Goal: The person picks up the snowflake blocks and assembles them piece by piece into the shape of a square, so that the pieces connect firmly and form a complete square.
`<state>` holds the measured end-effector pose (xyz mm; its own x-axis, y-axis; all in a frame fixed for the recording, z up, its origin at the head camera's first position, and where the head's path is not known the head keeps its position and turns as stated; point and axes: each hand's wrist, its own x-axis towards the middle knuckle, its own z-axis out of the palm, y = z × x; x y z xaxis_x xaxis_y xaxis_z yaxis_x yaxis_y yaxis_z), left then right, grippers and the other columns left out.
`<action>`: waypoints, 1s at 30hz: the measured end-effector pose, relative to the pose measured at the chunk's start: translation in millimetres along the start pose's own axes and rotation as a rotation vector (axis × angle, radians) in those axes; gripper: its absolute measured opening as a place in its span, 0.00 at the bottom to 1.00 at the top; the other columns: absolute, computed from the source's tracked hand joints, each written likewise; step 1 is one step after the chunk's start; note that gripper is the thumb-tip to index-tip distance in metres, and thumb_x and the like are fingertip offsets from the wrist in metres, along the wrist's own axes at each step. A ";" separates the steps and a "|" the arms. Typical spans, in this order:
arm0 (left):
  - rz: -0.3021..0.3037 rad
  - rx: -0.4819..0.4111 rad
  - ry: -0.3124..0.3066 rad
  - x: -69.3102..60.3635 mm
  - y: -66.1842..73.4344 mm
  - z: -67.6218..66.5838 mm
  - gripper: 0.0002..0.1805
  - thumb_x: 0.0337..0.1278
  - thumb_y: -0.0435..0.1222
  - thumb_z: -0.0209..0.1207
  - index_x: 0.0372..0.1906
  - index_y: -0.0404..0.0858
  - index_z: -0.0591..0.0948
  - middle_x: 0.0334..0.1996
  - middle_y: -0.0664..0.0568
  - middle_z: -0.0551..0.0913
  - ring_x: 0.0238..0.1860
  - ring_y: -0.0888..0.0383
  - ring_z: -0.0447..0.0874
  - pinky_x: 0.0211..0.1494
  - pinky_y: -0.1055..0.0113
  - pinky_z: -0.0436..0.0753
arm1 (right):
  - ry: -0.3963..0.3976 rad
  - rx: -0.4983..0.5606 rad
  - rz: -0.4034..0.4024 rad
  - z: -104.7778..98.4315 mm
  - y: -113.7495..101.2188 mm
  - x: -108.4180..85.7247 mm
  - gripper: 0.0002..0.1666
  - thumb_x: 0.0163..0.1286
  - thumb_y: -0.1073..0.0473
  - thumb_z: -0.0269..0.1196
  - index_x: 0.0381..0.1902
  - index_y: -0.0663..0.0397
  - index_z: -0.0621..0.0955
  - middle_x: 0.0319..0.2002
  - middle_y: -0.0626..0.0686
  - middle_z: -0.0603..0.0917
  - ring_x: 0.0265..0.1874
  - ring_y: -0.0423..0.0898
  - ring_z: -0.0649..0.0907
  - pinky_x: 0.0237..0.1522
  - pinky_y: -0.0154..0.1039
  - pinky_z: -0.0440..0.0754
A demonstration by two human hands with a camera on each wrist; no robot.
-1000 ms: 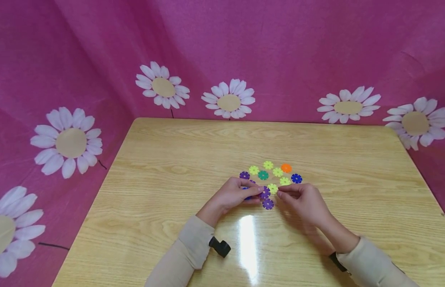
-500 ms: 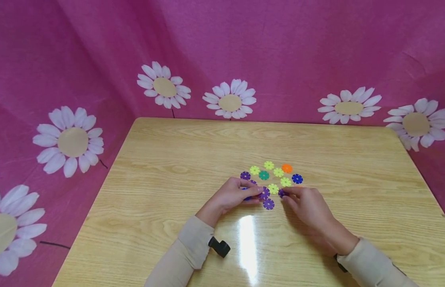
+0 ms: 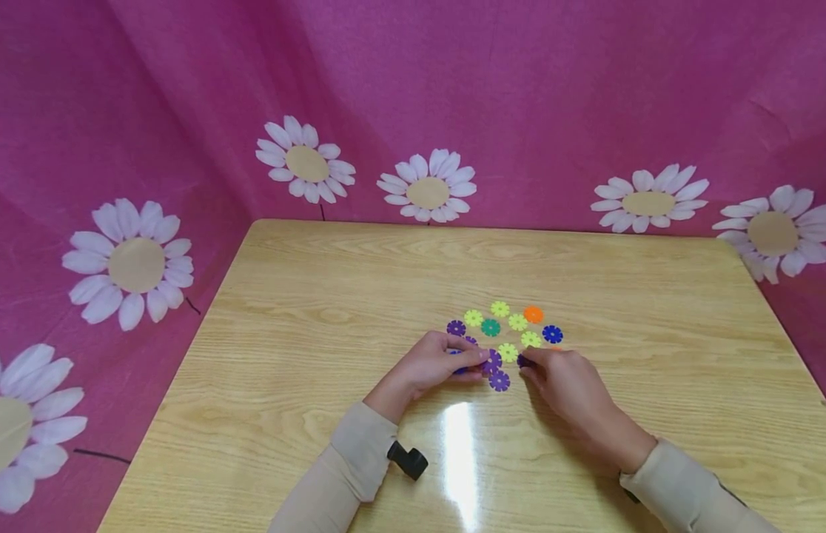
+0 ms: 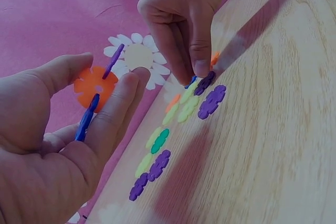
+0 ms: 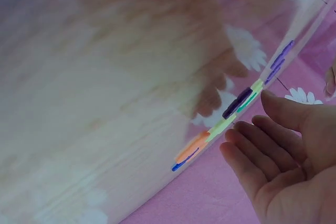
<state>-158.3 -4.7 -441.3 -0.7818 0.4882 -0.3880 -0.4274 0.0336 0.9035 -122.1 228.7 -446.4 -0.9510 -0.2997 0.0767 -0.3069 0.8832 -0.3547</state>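
My left hand [image 3: 434,364] holds a joined cluster of notched plastic discs. In the left wrist view an orange disc [image 4: 94,85] stands between the thumb and fingers, with a blue disc [image 4: 87,118] and a purple disc [image 4: 113,61] slotted into it. My right hand [image 3: 573,385] is low over the table, fingertips at a dark purple disc [image 4: 205,83]. In the right wrist view its thumb and fingers stand apart, beside that dark disc [image 5: 237,103]; whether they touch it is unclear. Another purple disc [image 3: 499,381] lies between the hands.
Loose discs lie flat beyond the hands: several yellow ones [image 3: 517,321], a green one [image 3: 490,327], an orange one [image 3: 534,314], a blue one [image 3: 552,334] and a purple one [image 3: 456,328]. The wooden table [image 3: 306,296] meets a pink flowered curtain [image 3: 519,89] at its back.
My right hand has shifted slightly right and down, and a dark purple disc has come into sight at its fingertips. The left hand and its cluster have stayed nearly still.
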 end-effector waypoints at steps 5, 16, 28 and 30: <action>0.001 0.002 0.005 0.0 0.0 -0.2 0.12 0.64 0.36 0.65 0.45 0.30 0.85 0.43 0.42 0.87 0.46 0.45 0.90 0.55 0.56 0.88 | -0.008 -0.028 -0.017 0.5 -0.5 1.9 0.06 0.66 0.65 0.68 0.41 0.57 0.87 0.33 0.51 0.89 0.34 0.46 0.88 0.40 0.48 0.90; 0.000 -0.009 0.011 -1.7 1.6 1.3 0.13 0.64 0.34 0.64 0.46 0.27 0.84 0.42 0.43 0.88 0.43 0.48 0.90 0.54 0.58 0.88 | 0.009 -0.056 -0.075 5.7 2.9 4.9 0.04 0.64 0.67 0.69 0.33 0.53 0.87 0.29 0.49 0.89 0.31 0.46 0.88 0.34 0.47 0.89; 0.005 -0.016 0.012 -1.4 1.7 0.8 0.13 0.65 0.34 0.64 0.47 0.27 0.84 0.40 0.44 0.88 0.38 0.54 0.90 0.55 0.57 0.88 | 0.004 -0.004 0.007 -0.7 -3.2 6.0 0.09 0.63 0.66 0.70 0.42 0.60 0.88 0.37 0.54 0.90 0.38 0.51 0.89 0.44 0.52 0.89; 0.004 -0.019 0.009 -1.4 1.8 0.4 0.13 0.65 0.34 0.64 0.46 0.27 0.84 0.41 0.43 0.88 0.39 0.53 0.90 0.55 0.58 0.88 | 0.006 0.007 0.013 -1.7 -3.8 6.2 0.09 0.62 0.66 0.71 0.42 0.60 0.87 0.37 0.54 0.90 0.39 0.51 0.88 0.45 0.52 0.89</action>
<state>-157.7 -4.9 -439.0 -0.7876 0.4805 -0.3857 -0.4324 0.0151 0.9016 -126.9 224.1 -442.9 -0.9552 -0.2856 0.0777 -0.2940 0.8846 -0.3619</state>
